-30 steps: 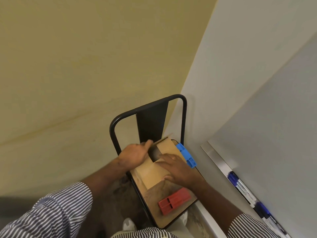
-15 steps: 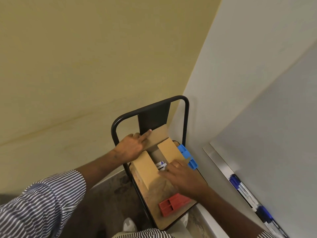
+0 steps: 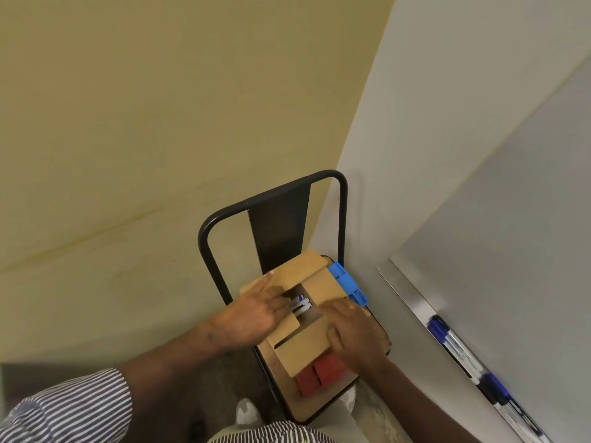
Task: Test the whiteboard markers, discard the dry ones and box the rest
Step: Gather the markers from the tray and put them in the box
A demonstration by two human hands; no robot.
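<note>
A brown cardboard box sits on the wooden seat of a chair. Its flaps lie partly folded over, leaving a gap in the middle. Through that gap I see white markers with blue caps inside the box. My left hand lies flat with straight fingers on the left flap, fingertips near the gap. On the right and near flaps rests my right hand, pressing them down. More blue-capped markers lie in the whiteboard's metal tray at the right.
A blue plastic block lies beside the box on the far right of the seat. A red block sits on the near part, partly under a flap. The chair's black back stands against the yellow wall. The whiteboard hangs to the right.
The flaps opened and showed the markers. My left hand then came back from the far flap onto the left flap. My right hand slid nearer over the right flap.
</note>
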